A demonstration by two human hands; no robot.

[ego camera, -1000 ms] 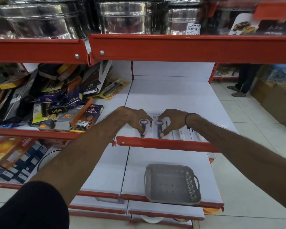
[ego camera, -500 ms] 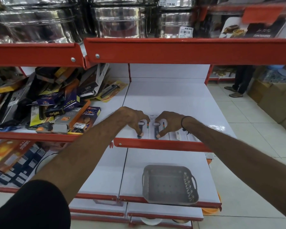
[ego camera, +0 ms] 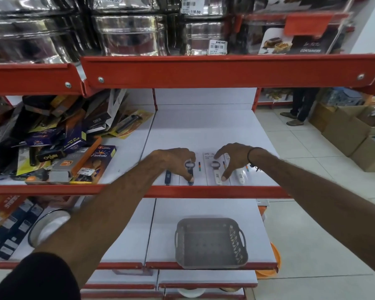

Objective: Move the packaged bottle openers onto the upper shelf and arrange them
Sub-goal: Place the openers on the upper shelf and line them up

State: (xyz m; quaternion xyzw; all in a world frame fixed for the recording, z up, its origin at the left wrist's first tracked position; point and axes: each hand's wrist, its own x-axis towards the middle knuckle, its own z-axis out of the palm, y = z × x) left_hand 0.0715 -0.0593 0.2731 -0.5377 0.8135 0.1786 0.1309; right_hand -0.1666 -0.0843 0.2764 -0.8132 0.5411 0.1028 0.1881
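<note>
The left hand lies at the middle of the frame, palm down, fingers curled with their tips pressed on a carded dark-blue opener; it pins the card flat rather than pinching it. Just to its left another dark-blue opener shows below the wrist. The right hand, a dark band at its wrist, is spread: the thumb rests by the lower end of a white opener and the forefinger reaches across the card's top, so the card sits between them. A second white opener lies just right of it, partly under the hand. All four cards lie flat in a row along the front of the white shelf, close behind its red lip.

Left of the row, on the neighbouring shelf section, is a loose heap of boxed goods. One shelf lower, in the lower middle of the frame, stands a grey basket. Across the top, above a red rail, are wrapped steel tins with price tags. At the upper right, past the shelving, a person's legs stand on the tiled floor beside cardboard boxes.
</note>
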